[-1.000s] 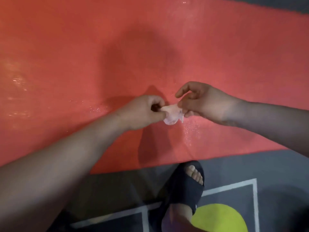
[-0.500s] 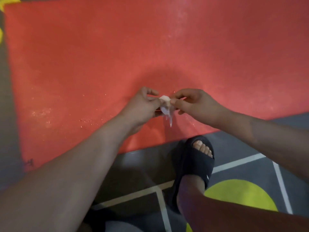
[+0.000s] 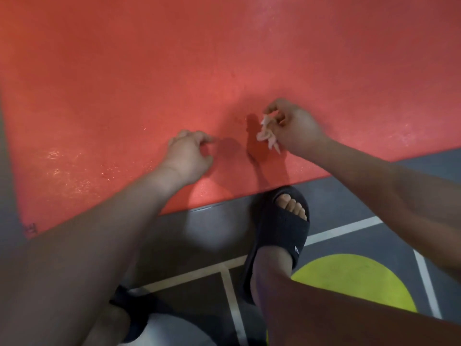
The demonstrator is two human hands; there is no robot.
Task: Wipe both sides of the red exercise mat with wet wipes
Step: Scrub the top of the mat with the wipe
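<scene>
my right hand (image 3: 294, 128) has its fingers pinched on a crumpled wet wipe (image 3: 267, 136), just above the red mat (image 3: 149, 71). my left hand (image 3: 189, 153) hovers near it over the mat, fingers loosely curled, holding nothing. the mat lies flat on the grey floor (image 3: 374, 186), its near edge by my black sandal (image 3: 282, 231).
</scene>
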